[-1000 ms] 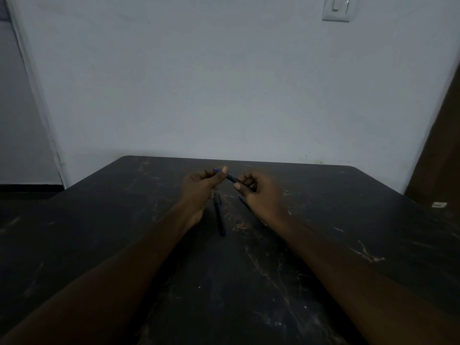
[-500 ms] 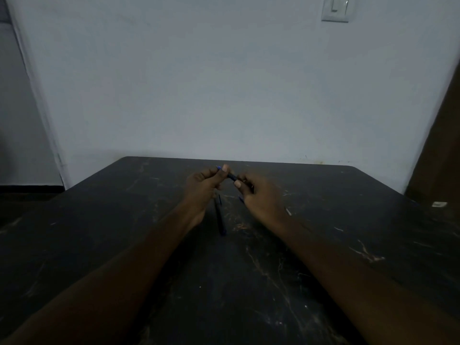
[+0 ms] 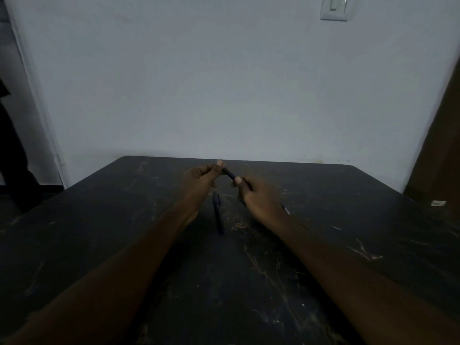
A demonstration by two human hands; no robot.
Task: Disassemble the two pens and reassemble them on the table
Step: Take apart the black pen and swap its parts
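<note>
Above the far middle of the dark table [image 3: 124, 245], both hands hold one dark blue pen [image 3: 229, 173]. My left hand [image 3: 199, 181] pinches its far end between thumb and fingers. My right hand [image 3: 258, 199] grips the near end, and a thin pale tip [image 3: 286, 210] sticks out behind that hand. A second dark pen [image 3: 218, 213] lies on the table between my wrists, pointing toward me. Much of the held pen is hidden inside my fingers.
A pale wall [image 3: 224, 83] rises right behind the table's far edge, with a light switch [image 3: 334, 8] high up. A brown door [image 3: 438, 158] stands at the right, and a small white object [image 3: 438, 202] lies near the table's right edge.
My hands have drawn slightly apart along the held pen, showing more of its barrel between them. The pen on the table has not moved.
</note>
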